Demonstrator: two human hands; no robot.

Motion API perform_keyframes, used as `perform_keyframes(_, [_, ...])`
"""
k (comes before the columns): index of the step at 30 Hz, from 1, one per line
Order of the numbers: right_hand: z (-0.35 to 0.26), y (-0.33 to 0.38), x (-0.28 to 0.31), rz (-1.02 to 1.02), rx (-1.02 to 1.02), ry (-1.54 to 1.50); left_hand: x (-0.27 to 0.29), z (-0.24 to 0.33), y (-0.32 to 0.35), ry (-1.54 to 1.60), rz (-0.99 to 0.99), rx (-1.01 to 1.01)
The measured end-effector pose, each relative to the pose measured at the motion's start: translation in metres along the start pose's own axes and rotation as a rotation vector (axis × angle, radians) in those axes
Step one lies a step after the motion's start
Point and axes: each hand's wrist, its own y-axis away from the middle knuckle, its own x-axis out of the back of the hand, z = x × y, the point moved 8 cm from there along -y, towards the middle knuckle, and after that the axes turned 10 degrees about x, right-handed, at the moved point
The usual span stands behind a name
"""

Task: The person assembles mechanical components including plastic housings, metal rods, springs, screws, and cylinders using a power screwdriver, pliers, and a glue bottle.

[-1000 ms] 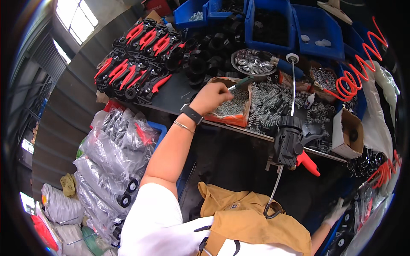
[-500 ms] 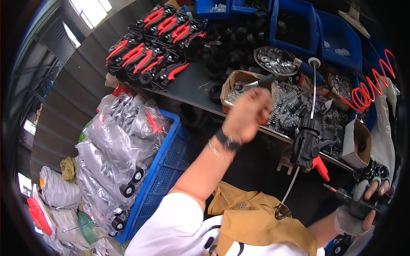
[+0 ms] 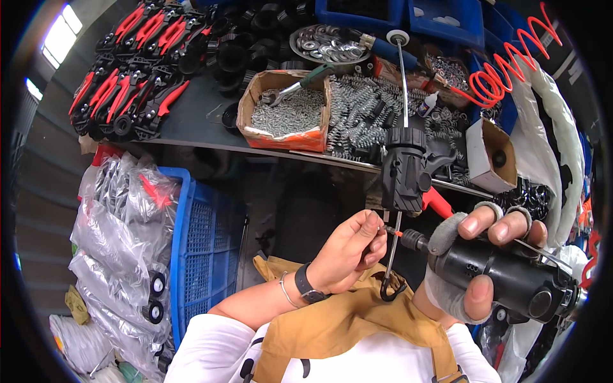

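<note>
My right hand (image 3: 469,268), in a grey fingerless glove, grips a black air screwdriver (image 3: 498,281) that lies level and points left. My left hand (image 3: 351,252) is bare and pinches something tiny at the tip of the screwdriver's bit, too small to make out. Just above the bit stands a black plastic tool head (image 3: 403,172) with a red handle (image 3: 438,203). A long metal rod (image 3: 405,89) runs through it, with a white disc (image 3: 397,36) at the top and a black hook (image 3: 391,292) at the bottom, close to my apron.
On the bench are a cardboard box of small screws (image 3: 287,118) with a green-handled wrench (image 3: 306,82), loose springs (image 3: 364,108), a plate of washers (image 3: 329,46) and red-handled tools (image 3: 128,89). A blue crate (image 3: 207,236) with bagged items is at left; a red coiled hose (image 3: 491,83) hangs right.
My left hand has come down from beside the screw box to the bit. My right hand has brought the screwdriver in from the far right. The view has shifted rightward.
</note>
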Motion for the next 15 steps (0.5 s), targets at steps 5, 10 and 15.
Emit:
perform_keyframes(5, [-0.003,-0.003,0.000,-0.130,-0.009,-0.002,-0.007,-0.005,0.001,0.004,-0.017,-0.005])
perform_keyframes(10, [-0.007,0.006,0.003,0.035,0.083,-0.061,-0.010,-0.007,-0.001,-0.005,-0.041,-0.028])
perform_keyframes(15, [-0.015,0.005,0.004,-0.036,0.074,-0.055,-0.013,-0.010,-0.005,-0.004,0.011,-0.036])
